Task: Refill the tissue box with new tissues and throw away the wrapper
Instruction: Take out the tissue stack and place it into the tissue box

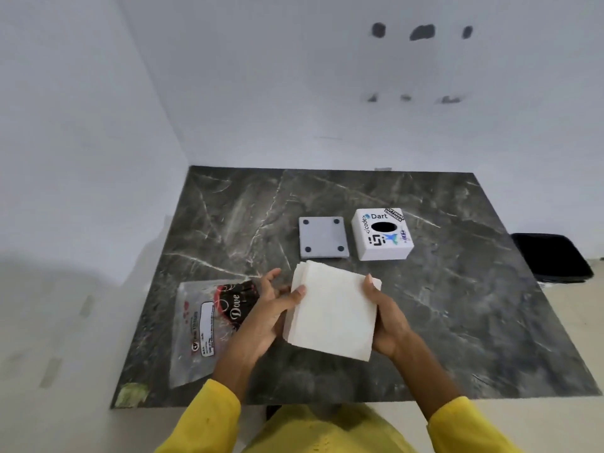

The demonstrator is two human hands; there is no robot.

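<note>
A thick stack of white tissues (333, 312) is held above the table between both hands. My left hand (268, 315) grips its left edge, thumb on top. My right hand (385, 318) holds the right edge. The white tissue box (380, 235), covered in stickers and with an oval hole on top, stands at the back right of the table. Its grey base plate (323, 237) with dark corner feet lies just left of the box. The flat clear plastic wrapper (202, 328) lies on the table to the left of my left hand.
The dark marble table (474, 305) stands in a corner against white walls. A black object (552, 258) sits on the floor beyond the table's right edge. A greenish scrap (132, 393) marks the table's near left corner.
</note>
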